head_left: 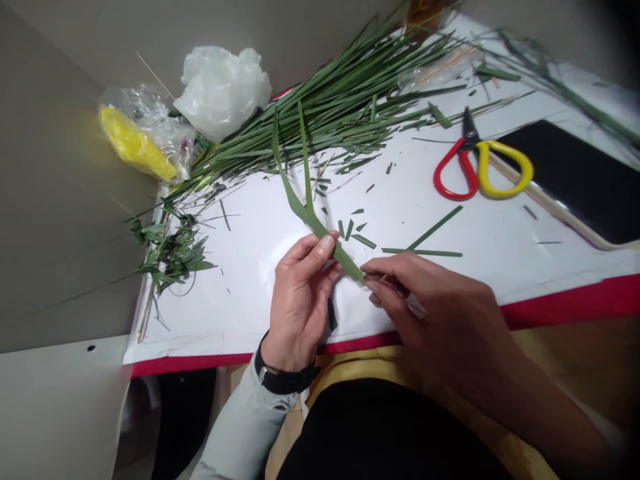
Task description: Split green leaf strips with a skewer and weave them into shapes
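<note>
A long green leaf, split into two narrow strips at its far end, is held above the white table surface. My left hand pinches its middle between thumb and fingers. At the near, lower end of the leaf, my right hand is closed with the fingertips on the tip; whether something small is also between those fingers is hidden. Cut leaf bits lie just beyond my hands, along with two thin green strips that meet at an angle.
A large heap of long green leaves spans the back. Scissors with red and yellow handles lie at right, beside a dark-screened tablet. White plastic, a bag with yellow contents and leafy woven pieces are at left.
</note>
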Demonstrator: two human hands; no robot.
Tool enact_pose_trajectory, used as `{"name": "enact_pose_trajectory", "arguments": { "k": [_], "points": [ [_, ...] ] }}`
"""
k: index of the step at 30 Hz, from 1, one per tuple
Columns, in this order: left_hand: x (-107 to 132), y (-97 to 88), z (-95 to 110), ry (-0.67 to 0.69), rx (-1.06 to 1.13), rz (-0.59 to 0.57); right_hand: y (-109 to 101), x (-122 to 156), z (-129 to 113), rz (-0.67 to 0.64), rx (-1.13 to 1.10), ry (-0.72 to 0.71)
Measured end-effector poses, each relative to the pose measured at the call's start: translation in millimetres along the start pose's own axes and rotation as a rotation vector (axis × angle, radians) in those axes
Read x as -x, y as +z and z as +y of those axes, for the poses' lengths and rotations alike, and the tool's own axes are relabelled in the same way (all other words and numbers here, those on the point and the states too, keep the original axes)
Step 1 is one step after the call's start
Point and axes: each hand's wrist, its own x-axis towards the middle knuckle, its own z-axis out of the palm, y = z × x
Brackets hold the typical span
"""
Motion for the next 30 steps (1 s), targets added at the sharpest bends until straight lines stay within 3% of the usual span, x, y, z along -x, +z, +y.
{"name": "enact_pose_trajectory", "arguments": {
  "k": [16, 23, 30],
  "points": [
    [-1.1, 8.3, -9.4, 0.177, -0.014, 0.033, 10.3, 4.6, -3.0, 0.037, -0.057, 0.039],
    [-0.3, 9.3, -3.6, 0.234, -0.023, 0.043, 20.0, 0.5, -0.9, -0.036, -0.549, 0.329],
    [1.1, 7.6, 0.7, 0.276, -0.016, 0.006, 18.9, -8.0, -14.7, -0.156, -0.709, 0.393]
  ]
}}
